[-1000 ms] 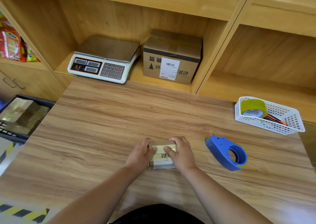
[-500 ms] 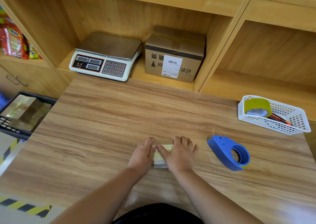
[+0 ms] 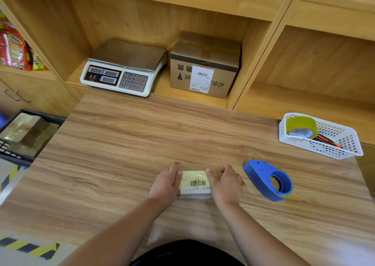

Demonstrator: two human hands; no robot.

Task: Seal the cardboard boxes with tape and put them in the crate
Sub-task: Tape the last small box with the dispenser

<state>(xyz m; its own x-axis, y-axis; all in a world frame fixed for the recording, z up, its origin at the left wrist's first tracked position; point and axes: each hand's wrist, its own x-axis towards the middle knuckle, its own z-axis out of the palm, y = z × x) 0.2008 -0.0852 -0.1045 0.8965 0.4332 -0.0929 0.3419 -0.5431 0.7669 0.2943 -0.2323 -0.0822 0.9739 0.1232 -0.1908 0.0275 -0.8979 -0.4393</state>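
Observation:
A small cardboard box (image 3: 195, 183) with a barcode label and shiny tape over its top lies on the wooden table (image 3: 121, 154), near the front edge. My left hand (image 3: 167, 182) holds its left end, fingers curved round the far corner. My right hand (image 3: 226, 183) holds its right end, thumb on the top and fingers curled over the far edge. A blue tape dispenser (image 3: 265, 179) lies on the table just right of my right hand. The dark crate (image 3: 20, 158) stands below the table's left edge with taped boxes inside.
At the table's right end, a white basket (image 3: 328, 151) holds a yellow tape roll (image 3: 302, 126) and red pens. In the shelf behind stand a weighing scale (image 3: 123, 71) and a larger labelled cardboard box (image 3: 205, 69). Snack packets (image 3: 14, 48) fill the left shelf.
My right hand slid from over the box top to its right end, uncovering the barcode label. My left hand stays at the left end.

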